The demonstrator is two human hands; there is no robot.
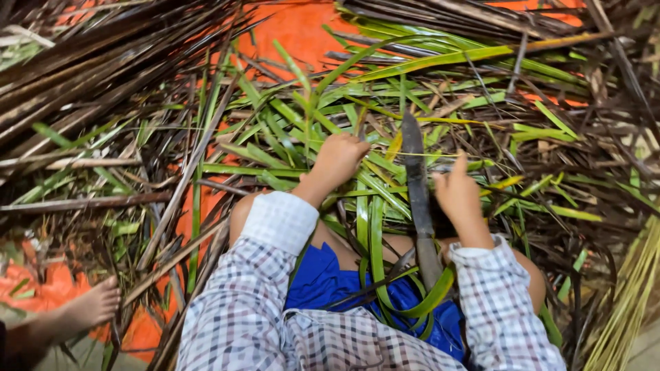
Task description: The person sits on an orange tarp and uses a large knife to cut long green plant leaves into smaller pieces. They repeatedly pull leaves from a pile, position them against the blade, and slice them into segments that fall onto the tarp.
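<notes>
Checked sleeves reach out: left hand (338, 159) clenched around green palm leaves (289, 137), right hand (457, 196) gripping one leaflet beside a dark blade (416, 185), best kept taut.

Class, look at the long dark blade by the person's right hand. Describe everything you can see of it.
The blade is long, narrow, dark grey and dull, metal by its look. It runs from the lap up into the green palm leaves, its tip pointing away. The right hand rests against its right side. A green leaf strip loops over its lower end, hiding any handle.

Hands (337, 161) among green palm leaves (289, 130)
</notes>
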